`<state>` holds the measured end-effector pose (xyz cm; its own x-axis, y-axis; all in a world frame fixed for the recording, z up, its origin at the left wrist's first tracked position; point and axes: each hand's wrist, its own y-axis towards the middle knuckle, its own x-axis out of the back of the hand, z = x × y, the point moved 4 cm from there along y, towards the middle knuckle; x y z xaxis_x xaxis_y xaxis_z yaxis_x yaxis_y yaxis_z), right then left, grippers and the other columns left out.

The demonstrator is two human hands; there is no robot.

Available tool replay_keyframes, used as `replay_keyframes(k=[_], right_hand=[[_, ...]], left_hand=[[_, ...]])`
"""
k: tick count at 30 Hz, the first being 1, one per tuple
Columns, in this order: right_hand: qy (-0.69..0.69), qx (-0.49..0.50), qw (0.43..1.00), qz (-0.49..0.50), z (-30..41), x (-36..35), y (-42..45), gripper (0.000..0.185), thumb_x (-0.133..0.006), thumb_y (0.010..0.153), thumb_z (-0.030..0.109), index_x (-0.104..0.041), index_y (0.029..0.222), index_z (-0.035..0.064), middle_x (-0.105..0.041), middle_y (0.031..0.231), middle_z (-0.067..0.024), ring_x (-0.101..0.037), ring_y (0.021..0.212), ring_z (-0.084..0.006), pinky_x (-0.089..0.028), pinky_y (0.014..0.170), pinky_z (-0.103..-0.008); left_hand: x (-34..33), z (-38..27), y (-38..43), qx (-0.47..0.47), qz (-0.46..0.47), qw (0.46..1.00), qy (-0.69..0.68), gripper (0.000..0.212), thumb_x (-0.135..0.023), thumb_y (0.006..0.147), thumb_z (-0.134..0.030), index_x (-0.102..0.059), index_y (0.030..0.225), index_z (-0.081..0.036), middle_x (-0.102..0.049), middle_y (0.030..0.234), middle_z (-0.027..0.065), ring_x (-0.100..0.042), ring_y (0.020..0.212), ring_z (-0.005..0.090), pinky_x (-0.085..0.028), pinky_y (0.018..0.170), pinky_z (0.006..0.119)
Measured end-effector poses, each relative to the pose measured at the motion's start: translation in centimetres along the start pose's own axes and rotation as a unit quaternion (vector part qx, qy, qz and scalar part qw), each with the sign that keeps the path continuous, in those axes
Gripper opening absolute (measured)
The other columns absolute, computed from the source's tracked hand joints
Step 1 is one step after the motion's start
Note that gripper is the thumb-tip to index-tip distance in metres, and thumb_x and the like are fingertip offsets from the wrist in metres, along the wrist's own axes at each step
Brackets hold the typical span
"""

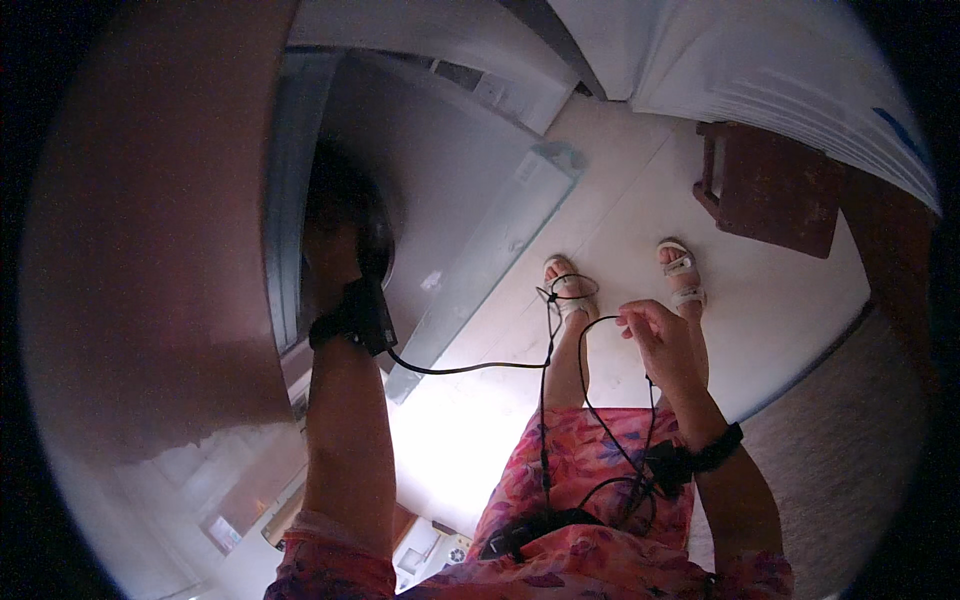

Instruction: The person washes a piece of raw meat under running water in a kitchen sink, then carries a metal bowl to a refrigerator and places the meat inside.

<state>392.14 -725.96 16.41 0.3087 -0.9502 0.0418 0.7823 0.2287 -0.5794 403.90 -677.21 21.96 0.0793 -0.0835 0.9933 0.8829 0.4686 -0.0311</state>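
Observation:
My left hand reaches into a dark recess beside a grey panel with a pale blue-green edge strip. Shadow hides its fingers, so whether they hold anything does not show. A black device is strapped to that wrist, and a black cable runs from it. In front of my lap, my right hand has loosely bent fingers. A thin black cable meets its fingertips; whether they grip it is unclear. The right wrist wears a black strap with a small black device.
A large pinkish-brown surface rises at the left. Dark brown wooden furniture, perhaps a stool, stands at the far right below a white ridged surface. My sandalled feet are on the pale floor. Cables loop over my floral clothing.

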Motion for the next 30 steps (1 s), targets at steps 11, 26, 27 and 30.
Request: replay_keyframes(k=[11, 26, 27, 30], right_hand=[[0.016, -0.086, 0.996, -0.013, 0.1, 1.8, 0.5, 0.023, -0.053, 0.096, 0.018, -0.060, 0.099, -0.0028, -0.065, 0.087, -0.0101, -0.065, 0.075, -0.0155, -0.054, 0.070, -0.0268], [0.074, -0.111, 0.990, -0.047, -4.5, 2.2, 0.3, 0.017, -0.053, 0.096, 0.015, -0.058, 0.101, -0.0012, -0.063, 0.089, -0.0092, -0.064, 0.081, -0.0161, -0.054, 0.071, -0.0283], [0.092, -0.100, 0.988, -0.070, -4.4, 2.3, 0.1, 0.017, -0.054, 0.095, 0.016, -0.058, 0.101, 0.0000, -0.063, 0.090, -0.0086, -0.064, 0.081, -0.0152, -0.054, 0.070, -0.0282], [0.116, -0.104, 0.985, -0.069, -4.6, 2.9, -0.2, 0.018, -0.054, 0.096, 0.017, -0.059, 0.101, 0.0007, -0.063, 0.088, -0.0080, -0.062, 0.078, -0.0134, -0.053, 0.069, -0.0265]], left_hand=[[5.7, -13.3, 4.0, -0.118, 0.048, 0.903, 0.411, 0.057, -0.046, 0.097, -0.020, -0.021, 0.146, -0.009, -0.025, 0.150, 0.0160, -0.027, 0.137, 0.0298, -0.023, 0.113, 0.040], [2.8, -15.5, 7.1, -0.171, -0.027, 0.312, 0.934, 0.046, -0.038, 0.101, -0.025, -0.031, 0.143, -0.007, -0.033, 0.147, 0.0139, -0.034, 0.134, 0.0221, -0.028, 0.111, 0.036], [3.9, -16.1, 5.8, -0.190, -0.015, 0.189, 0.963, 0.048, -0.040, 0.100, -0.027, -0.030, 0.143, -0.007, -0.033, 0.146, 0.0136, -0.034, 0.134, 0.0227, -0.027, 0.111, 0.038], [4.1, -14.9, 4.2, -0.206, 0.019, 0.236, 0.950, 0.049, -0.039, 0.100, -0.027, -0.029, 0.144, -0.007, -0.032, 0.147, 0.0135, -0.032, 0.135, 0.0227, -0.026, 0.111, 0.038]])
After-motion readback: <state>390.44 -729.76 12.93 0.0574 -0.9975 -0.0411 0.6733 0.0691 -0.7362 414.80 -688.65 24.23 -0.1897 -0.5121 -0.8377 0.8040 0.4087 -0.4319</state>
